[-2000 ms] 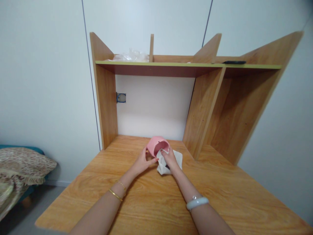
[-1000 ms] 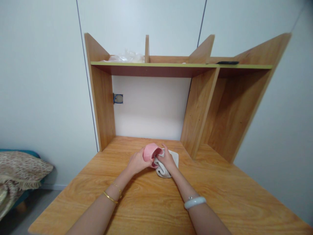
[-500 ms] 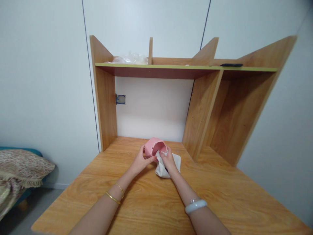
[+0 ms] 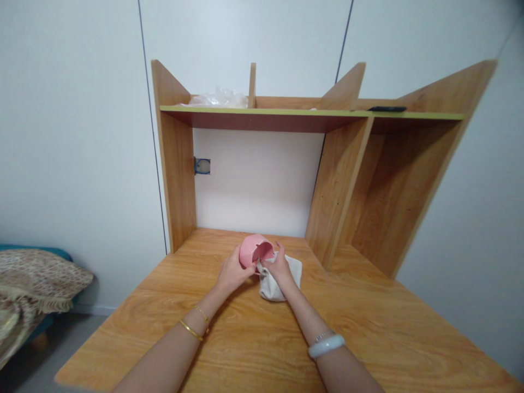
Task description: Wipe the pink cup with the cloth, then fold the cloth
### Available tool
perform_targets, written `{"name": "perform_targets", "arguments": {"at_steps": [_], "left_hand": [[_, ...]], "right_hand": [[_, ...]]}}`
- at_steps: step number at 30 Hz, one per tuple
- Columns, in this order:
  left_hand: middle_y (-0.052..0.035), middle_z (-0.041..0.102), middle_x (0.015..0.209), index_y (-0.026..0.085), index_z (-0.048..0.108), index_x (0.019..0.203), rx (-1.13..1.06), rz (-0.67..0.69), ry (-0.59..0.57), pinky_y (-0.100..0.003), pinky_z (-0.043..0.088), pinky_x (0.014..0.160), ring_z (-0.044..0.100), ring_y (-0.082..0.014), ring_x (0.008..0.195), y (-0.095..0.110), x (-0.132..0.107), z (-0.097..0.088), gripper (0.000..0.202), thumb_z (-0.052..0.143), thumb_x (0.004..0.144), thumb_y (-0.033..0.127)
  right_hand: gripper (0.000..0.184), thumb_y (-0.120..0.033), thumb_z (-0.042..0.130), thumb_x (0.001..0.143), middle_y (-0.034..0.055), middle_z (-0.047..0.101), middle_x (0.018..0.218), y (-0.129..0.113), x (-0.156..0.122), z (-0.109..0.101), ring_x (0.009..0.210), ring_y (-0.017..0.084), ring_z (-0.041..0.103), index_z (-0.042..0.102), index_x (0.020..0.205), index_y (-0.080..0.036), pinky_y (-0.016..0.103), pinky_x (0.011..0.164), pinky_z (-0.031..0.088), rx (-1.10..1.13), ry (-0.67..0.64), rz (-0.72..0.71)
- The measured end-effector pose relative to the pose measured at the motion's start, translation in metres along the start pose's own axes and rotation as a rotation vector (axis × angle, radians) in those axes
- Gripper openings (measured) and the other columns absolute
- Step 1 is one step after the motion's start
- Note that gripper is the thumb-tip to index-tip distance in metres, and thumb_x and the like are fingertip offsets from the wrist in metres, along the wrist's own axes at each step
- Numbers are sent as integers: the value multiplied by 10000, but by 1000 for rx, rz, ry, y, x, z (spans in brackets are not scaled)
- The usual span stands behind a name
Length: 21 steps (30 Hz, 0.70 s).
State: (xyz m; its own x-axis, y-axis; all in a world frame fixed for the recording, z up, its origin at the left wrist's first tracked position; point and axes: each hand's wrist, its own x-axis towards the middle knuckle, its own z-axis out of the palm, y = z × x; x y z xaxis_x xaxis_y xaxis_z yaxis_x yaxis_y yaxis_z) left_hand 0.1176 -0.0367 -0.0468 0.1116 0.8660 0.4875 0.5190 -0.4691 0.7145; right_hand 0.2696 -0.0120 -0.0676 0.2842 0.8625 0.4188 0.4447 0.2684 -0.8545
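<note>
A pink faceted bowl-like container (image 4: pixel 249 249) is tipped on its side over the desk, its opening turned toward me and to the right. My left hand (image 4: pixel 234 271) grips it from the left, with the thumb at the near rim. At the opening, my right hand (image 4: pixel 279 266) pinches a whitish cloth (image 4: pixel 272 288) against the near rim, one finger raised. The rest of the cloth hangs down and spreads to the right behind that hand. The fingertips inside the opening are partly hidden.
The wooden desk (image 4: pixel 245 338) carries a hutch with a shelf (image 4: pixel 282 113) above. On the shelf lie a clear plastic bag (image 4: pixel 219 98) and a flat black object (image 4: pixel 387 108). An uncovered wall box (image 4: pixel 202 166) shows at the back left. A patterned blanket (image 4: pixel 41 278) lies at far left.
The pink container has shifted slightly left and down. My right hand's thumb side has moved left along the rim, and one of its fingers now lifts away from the container.
</note>
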Motion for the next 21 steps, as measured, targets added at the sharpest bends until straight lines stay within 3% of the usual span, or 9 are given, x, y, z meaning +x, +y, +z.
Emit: {"name": "perform_targets", "arguments": {"at_steps": [7, 13, 17, 21], "left_hand": [[-93, 660, 958, 169, 453, 1243, 263, -60, -5, -327, 443, 781, 608, -251, 866, 14, -2, -10, 645, 600, 664, 414], [-118, 653, 1005, 174, 457, 1255, 437, 26, -102, -361, 415, 838, 596, -303, 926, 22, -6, -15, 711, 607, 632, 481], [-123, 648, 1019, 166, 442, 1267, 438, 15, -119, -355, 421, 827, 596, -298, 930, 21, -6, -16, 711, 577, 658, 507], [-93, 652, 990, 185, 453, 1253, 264, -10, -74, -329, 436, 802, 597, -256, 899, 12, -2, -15, 646, 567, 691, 483]], "right_hand": [[768, -237, 585, 642, 33, 640, 749, -7, 1, -12, 677, 201, 608, 242, 1326, -166, 248, 576, 403, -213, -84, -72], [702, -192, 567, 664, 67, 653, 764, -5, 2, -18, 722, 226, 611, 308, 1316, -188, 263, 604, 383, -420, -171, -113], [639, -207, 518, 717, 64, 654, 815, -3, 0, -20, 786, 216, 614, 300, 1318, -194, 272, 669, 409, -315, -198, -153], [570, -248, 470, 763, 85, 640, 948, -1, -1, -16, 912, 216, 595, 310, 1307, -184, 309, 765, 431, -118, -150, -173]]}}
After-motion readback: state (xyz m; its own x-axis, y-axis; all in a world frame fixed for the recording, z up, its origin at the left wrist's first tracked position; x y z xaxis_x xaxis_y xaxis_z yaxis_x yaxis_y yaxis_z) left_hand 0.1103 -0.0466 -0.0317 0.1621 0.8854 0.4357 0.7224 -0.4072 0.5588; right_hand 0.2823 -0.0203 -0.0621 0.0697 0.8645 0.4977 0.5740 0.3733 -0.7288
